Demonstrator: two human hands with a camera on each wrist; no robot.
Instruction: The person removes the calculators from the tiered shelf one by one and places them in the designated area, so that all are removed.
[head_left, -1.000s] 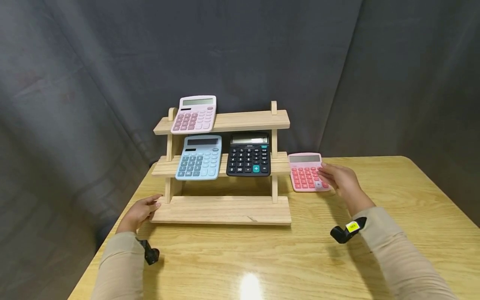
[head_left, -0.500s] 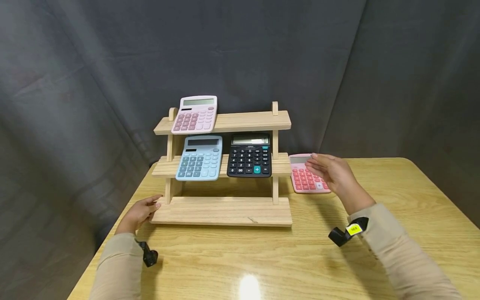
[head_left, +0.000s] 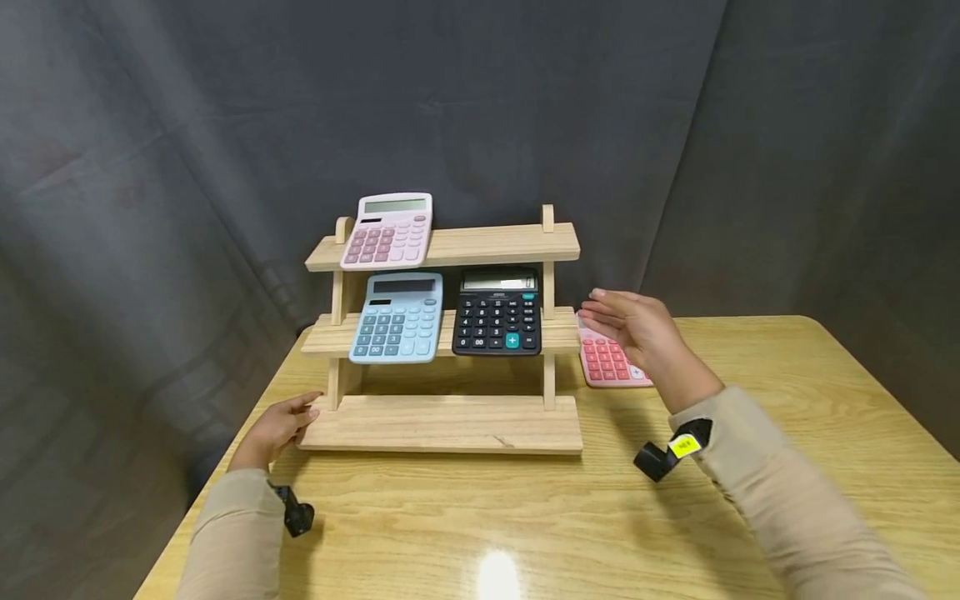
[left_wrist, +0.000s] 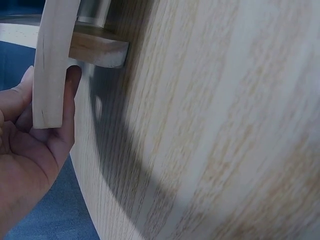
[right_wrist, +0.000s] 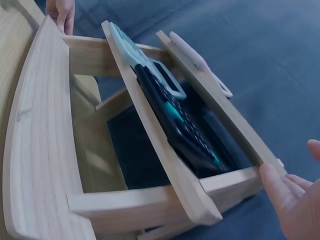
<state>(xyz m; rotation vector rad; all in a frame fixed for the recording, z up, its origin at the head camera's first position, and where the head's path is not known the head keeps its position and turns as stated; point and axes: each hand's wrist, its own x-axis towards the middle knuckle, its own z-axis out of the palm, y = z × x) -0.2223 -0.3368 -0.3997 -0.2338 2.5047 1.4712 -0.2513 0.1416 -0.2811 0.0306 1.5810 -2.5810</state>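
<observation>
A three-tier wooden display stand [head_left: 442, 423] stands on the table. My left hand [head_left: 276, 429] pinches the left end of its bottom board [left_wrist: 50, 85] between thumb and fingers. With fingers extended and nothing held, my right hand [head_left: 633, 329] is by the stand's right side. In the right wrist view its fingertips [right_wrist: 272, 175] are at the end of the top board; contact is unclear. Behind that hand, partly hidden, a coral-pink calculator [head_left: 609, 362] lies on the table. A pale pink calculator [head_left: 390, 231] leans on the top tier, left. The middle tier bears a light blue calculator [head_left: 397, 318] and a black calculator [head_left: 497, 312].
The wooden table [head_left: 420, 517] spreads in front of the stand and to its right. A dark grey curtain [head_left: 480, 108] hangs behind. Each wrist wears a small black camera; the right one [head_left: 667, 450] carries a yellow label.
My right hand has moved left and up from the coral-pink calculator's right edge toward the stand, its fingers straightening. The calculators stay in place, and my left hand keeps its hold.
</observation>
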